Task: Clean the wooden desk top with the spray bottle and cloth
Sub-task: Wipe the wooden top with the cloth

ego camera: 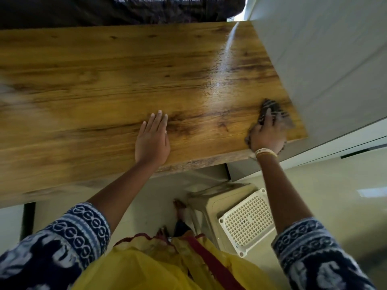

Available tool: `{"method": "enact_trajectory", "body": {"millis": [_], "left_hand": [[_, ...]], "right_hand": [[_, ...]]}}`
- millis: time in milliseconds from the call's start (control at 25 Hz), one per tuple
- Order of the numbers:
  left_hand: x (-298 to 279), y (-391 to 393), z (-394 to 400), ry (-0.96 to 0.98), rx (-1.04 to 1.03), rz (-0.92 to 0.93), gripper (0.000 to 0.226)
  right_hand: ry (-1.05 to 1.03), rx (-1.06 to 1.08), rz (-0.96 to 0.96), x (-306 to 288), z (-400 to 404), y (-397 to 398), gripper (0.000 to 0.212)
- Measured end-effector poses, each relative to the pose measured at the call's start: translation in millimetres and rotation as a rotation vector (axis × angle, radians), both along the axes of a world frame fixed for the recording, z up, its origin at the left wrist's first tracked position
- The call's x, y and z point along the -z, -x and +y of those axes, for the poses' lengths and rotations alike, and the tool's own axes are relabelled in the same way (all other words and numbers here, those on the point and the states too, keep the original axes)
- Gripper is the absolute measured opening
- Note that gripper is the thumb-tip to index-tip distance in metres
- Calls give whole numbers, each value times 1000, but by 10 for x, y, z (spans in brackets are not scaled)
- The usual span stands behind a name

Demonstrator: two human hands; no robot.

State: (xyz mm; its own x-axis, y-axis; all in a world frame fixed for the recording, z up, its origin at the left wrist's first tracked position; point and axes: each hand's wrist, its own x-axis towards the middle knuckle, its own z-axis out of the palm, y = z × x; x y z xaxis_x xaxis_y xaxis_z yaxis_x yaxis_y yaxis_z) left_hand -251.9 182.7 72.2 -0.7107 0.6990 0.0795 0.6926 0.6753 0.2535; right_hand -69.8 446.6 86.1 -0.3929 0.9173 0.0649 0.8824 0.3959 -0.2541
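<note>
Pale wall (326, 59) rt, beige floor (335, 195) – white plastic stool (247, 225) below, dark fabric (125, 9) behind.

Cloth (272, 110) is motion-blurred, and the right hand (267, 133) covers its near half, so its outline and pattern are unclear; can't tell how tightly the fingers grip it. Desk (104, 80) runs off the left edge of the frame, and its left part is smeared. Dark fabric (125, 9) at the top is cut by the upper edge; can't tell what it is. Stool (245, 225) at lower centre is partly hidden behind the right arm and under the desk edge. Both sleeves (62, 243) are cropped at the bottom corners. Foot (180, 208) under the desk is blurred and half covered by yellow clothing (157, 266).
</note>
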Motion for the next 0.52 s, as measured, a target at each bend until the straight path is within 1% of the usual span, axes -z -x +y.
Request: {"method": "enact_trajectory", "body": {"millis": [80,160,200,240,280,400,440,520], "left_hand": [[-3,-2,-4,2,10,-3,52],[-11,5,-7,-12,16,-7,52],[-18,5,-14,-15,16,-12,53],[-27,4,-18,-12,19,-12,53],[-32,4,-19,-12,22,-6,53],[-49,27,-19,-8,19,-12,54],[-53,21,-8,-4,19,-10,54],[-37,17,17,-4,9,14,54]], "right_hand": [[-32,-246,33,21,-400,58,60],[-28,-450,22,34,-530,-23,61],[-23,-511,11,45,-473,-103,62],[-32,-515,17,54,-356,-182,62],[-51,-465,27,62,-206,-253,62],[-61,-132,86,80,320,-336,69],[-60,-54,79,59,453,-315,70],[-65,-28,27,38,672,-176,70]]}}
